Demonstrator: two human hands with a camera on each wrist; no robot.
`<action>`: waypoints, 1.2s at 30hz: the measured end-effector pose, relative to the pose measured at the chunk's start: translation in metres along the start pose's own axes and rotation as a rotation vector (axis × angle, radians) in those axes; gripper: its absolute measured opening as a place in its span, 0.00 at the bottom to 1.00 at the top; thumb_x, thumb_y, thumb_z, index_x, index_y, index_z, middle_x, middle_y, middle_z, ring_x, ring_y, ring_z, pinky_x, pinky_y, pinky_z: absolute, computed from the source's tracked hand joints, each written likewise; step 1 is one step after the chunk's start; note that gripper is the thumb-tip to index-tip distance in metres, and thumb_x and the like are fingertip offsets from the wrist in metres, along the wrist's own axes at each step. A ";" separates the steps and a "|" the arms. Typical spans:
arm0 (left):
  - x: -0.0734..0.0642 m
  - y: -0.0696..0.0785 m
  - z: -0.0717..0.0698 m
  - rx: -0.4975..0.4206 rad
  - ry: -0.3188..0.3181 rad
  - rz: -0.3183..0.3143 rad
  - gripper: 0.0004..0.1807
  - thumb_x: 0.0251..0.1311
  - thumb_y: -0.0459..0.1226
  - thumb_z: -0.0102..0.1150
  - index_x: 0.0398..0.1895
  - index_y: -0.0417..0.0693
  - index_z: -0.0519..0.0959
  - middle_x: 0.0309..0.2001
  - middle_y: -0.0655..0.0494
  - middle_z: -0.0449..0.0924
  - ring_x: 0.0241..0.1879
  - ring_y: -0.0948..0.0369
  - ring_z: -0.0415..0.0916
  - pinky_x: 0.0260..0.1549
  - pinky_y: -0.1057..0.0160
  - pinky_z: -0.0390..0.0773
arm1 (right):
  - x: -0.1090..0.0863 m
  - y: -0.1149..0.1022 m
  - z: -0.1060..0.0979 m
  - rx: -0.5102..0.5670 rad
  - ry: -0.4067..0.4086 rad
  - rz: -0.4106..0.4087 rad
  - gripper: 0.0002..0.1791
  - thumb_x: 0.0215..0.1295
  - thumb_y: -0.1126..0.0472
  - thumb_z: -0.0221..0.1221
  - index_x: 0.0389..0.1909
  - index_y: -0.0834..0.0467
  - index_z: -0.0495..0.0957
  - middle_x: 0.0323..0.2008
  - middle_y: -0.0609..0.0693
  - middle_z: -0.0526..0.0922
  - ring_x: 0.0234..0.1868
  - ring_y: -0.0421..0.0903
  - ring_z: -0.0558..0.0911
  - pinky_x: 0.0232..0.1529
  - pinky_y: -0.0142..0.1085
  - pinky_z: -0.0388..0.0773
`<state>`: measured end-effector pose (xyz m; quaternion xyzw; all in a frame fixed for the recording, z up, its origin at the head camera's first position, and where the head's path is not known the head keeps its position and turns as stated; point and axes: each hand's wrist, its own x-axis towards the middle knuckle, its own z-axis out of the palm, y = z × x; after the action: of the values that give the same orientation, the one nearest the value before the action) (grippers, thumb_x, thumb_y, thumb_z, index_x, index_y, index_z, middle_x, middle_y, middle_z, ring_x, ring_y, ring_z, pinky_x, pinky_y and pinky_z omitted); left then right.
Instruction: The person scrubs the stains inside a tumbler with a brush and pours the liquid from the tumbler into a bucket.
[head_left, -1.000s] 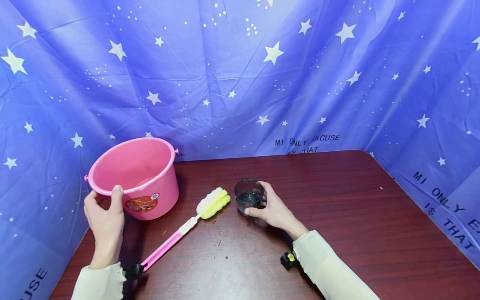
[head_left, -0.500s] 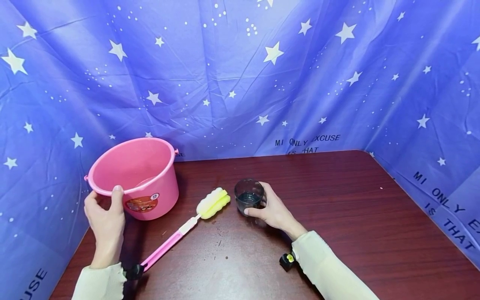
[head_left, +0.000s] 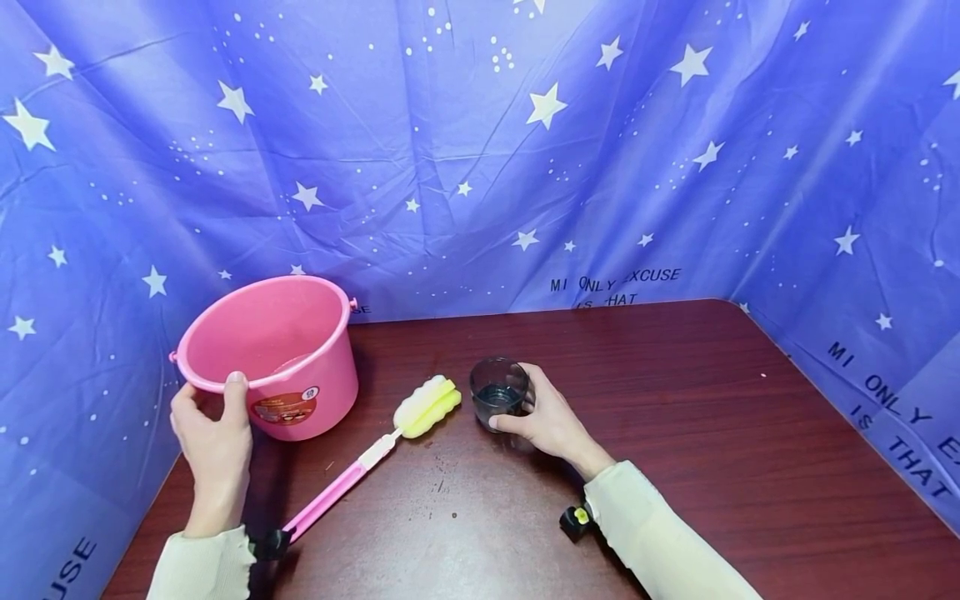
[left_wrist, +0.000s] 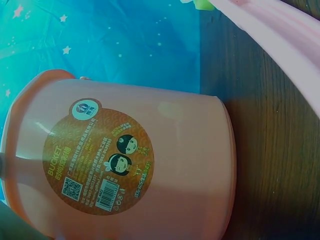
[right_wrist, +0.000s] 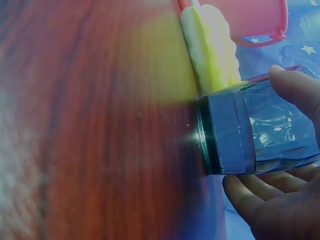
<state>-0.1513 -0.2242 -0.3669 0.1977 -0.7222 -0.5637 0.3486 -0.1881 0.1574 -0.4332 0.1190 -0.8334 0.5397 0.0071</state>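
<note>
On the left of the table stands a pink bucket, its round label filling much of the left wrist view. My left hand grips its near rim, the thumb at the rim and the fingers partly hidden beside the wall. A dark see-through glass sits upright on the table with liquid in it. Around its right side curl the thumb and fingers of my right hand; the right wrist view shows the glass between them. Between bucket and glass lies a sponge bottle brush with a pink handle.
Dark red-brown wood forms the table, marked with small wet specks near the brush. A blue star-printed cloth hangs behind it and along both sides. Each sleeve cuff has a black wrist device beside it.
Almost nothing differs. My left hand and wrist have shifted very slightly to the right; bucket, brush and glass stay where they were, and both hands keep their hold.
</note>
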 end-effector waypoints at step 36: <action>0.001 -0.001 -0.001 0.013 -0.007 0.014 0.32 0.61 0.47 0.57 0.62 0.37 0.63 0.47 0.66 0.59 0.52 0.67 0.56 0.56 0.60 0.55 | 0.000 -0.001 -0.001 -0.040 0.080 -0.027 0.45 0.43 0.53 0.75 0.63 0.53 0.64 0.54 0.53 0.76 0.54 0.50 0.78 0.51 0.44 0.76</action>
<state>-0.1511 -0.2260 -0.3678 0.1929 -0.7283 -0.5573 0.3488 -0.1882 0.1581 -0.4313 0.1086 -0.8413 0.5271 0.0500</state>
